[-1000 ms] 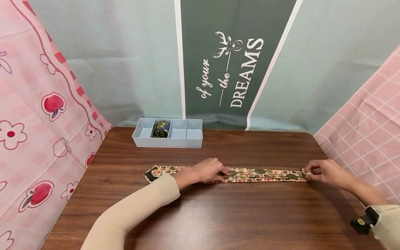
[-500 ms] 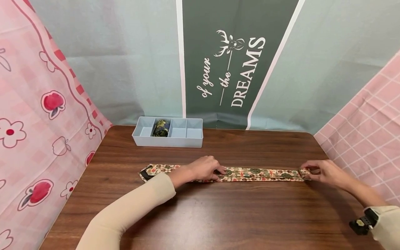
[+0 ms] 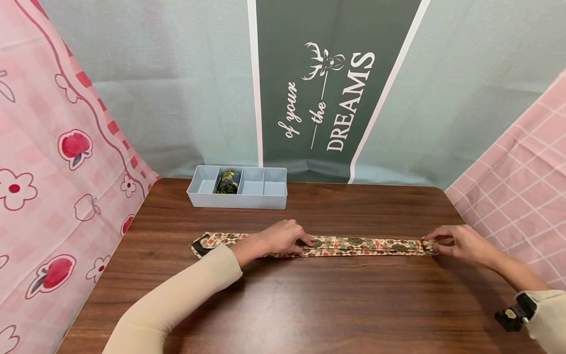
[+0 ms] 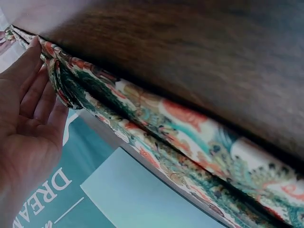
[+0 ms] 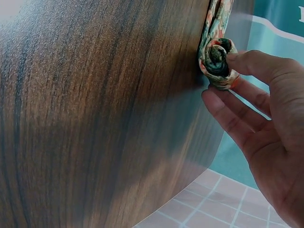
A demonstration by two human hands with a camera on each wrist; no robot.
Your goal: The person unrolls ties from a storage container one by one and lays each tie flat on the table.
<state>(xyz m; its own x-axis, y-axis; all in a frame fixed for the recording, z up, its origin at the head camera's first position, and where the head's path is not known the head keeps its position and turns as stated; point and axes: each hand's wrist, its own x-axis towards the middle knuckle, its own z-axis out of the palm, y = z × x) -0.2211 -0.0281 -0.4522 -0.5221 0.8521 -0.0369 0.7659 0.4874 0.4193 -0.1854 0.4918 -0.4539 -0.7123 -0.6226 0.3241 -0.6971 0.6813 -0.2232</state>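
Note:
A patterned necktie [image 3: 362, 245], cream with red and green, lies lengthwise across the table, its pointed wide end [image 3: 201, 245] at the left. My left hand [image 3: 283, 237] pinches the tie left of its middle. In the left wrist view the cloth [image 4: 156, 126] bunches between thumb and fingers. At the right end, my right hand [image 3: 464, 244] holds a small coil of the tie between thumb and fingers. The right wrist view shows this rolled end [image 5: 218, 61] from the side, with its spiral layers visible. My left forearm and hand cover part of the tie.
A light-blue divided box [image 3: 239, 201] stands at the back left of the brown wooden table [image 3: 336, 305]. One compartment holds a rolled dark necktie [image 3: 228, 182] with yellow-green leaves. Printed cloths hang behind and at both sides.
The tie has slid a little to the left, its pointed end with it. My left hand has shifted left along with it; my right hand has moved only slightly left with the coil.

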